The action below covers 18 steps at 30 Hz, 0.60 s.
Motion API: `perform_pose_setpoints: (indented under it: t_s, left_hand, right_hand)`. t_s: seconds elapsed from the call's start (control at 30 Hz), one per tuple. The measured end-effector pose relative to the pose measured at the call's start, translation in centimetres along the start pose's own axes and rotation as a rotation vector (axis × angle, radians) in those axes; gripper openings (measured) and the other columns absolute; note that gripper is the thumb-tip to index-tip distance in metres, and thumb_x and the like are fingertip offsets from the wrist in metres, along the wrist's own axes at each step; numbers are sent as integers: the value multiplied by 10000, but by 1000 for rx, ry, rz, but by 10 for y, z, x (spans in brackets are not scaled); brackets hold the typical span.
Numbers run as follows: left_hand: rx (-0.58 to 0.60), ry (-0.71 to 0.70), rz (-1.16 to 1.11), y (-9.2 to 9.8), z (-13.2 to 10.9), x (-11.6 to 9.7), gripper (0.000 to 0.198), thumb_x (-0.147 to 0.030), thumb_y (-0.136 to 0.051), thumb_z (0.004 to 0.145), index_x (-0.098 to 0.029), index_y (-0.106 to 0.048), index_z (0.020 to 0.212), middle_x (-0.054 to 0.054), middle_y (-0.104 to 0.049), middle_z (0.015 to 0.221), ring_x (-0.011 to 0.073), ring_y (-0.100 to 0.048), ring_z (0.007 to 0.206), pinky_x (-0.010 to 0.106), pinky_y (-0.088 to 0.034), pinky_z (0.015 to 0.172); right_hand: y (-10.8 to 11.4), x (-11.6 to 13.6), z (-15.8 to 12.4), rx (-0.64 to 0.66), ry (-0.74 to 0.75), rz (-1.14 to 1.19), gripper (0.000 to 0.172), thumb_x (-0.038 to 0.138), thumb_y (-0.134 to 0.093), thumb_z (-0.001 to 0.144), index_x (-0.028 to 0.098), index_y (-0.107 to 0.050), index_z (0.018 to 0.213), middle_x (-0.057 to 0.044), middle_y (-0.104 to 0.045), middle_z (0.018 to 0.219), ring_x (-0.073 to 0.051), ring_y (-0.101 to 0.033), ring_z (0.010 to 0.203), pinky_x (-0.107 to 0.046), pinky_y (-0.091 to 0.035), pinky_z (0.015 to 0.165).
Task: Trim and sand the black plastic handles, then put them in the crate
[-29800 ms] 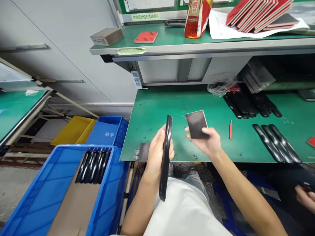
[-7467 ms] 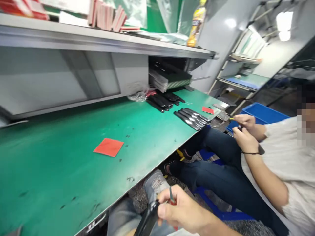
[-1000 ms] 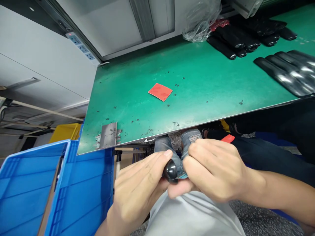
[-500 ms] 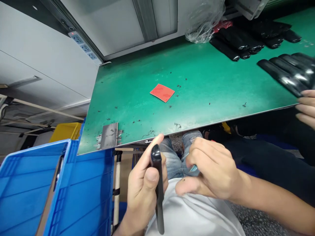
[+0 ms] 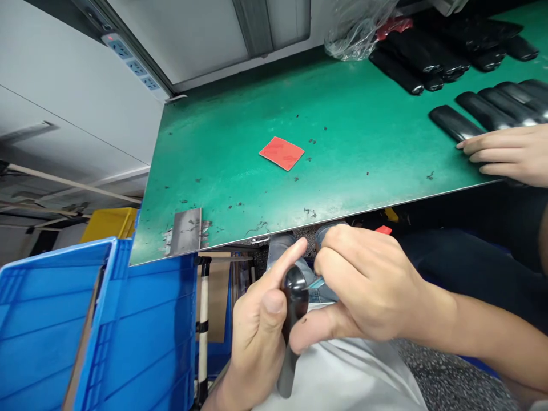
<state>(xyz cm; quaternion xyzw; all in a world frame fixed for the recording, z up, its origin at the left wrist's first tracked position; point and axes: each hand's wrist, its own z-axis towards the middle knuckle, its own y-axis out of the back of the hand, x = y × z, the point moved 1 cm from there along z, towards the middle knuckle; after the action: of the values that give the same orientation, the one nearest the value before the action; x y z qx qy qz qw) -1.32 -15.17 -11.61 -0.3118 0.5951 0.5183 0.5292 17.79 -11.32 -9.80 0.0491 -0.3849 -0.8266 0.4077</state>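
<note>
My left hand is wrapped round a glossy black elongated part, held upright in front of my lap with its rounded end up. My right hand is closed on a thin, pale blue blade-like tool. The tool's tip is at the edge of the black part near its rounded end, and my right thumb lies against the part lower down. Most of the tool is hidden inside my right fingers. A bit of red shows just behind that hand.
On the green table lie a red card, a grey plate and black scraps. Black parts lie at the right, where another person's hand touches one. Blue bins stand at the left.
My left hand has turned the black part and moved it slightly right. The blue tool now meets the part. At the right, the other person's hand has moved left with a black part.
</note>
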Motion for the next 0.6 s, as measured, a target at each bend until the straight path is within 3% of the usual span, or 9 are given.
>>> perform_pose_setpoints:
  t_s: [0.13, 0.33, 0.6]
  left_hand:
    - [-39, 153, -239, -1, -2, 3, 514, -503, -351, 1119, -317, -555, 1553, 52, -652, 1492, 317, -598, 1405, 517, -472, 1213]
    - [-58, 167, -232, -2, -1, -1, 475, -505, -438, 1101, -328, -614, 1504, 20, -699, 1434, 282, -659, 1339, 387, -527, 1168]
    - [-75, 170, -219, -6, 2, -3, 436, -455, -467, 1092, -321, -658, 1461, 21, -726, 1390, 325, -676, 1309, 444, -563, 1136]
  right_hand:
    - [0, 0, -1, 20, -1, -15, 607, 693, -479, 1012, 197, -542, 667, 18, -449, 616, -135, -404, 586, -300, -337, 563]
    - [0, 1, -1, 11, -2, -47, 637, 670, -460, 1029, 209, -487, 590, 26, -403, 584, -126, -347, 560, -296, -289, 540]
    - [-1, 3, -4, -42, -20, -75, 660, 683, -454, 1023, 205, -454, 568, 40, -339, 587, -124, -270, 567, -307, -227, 546]
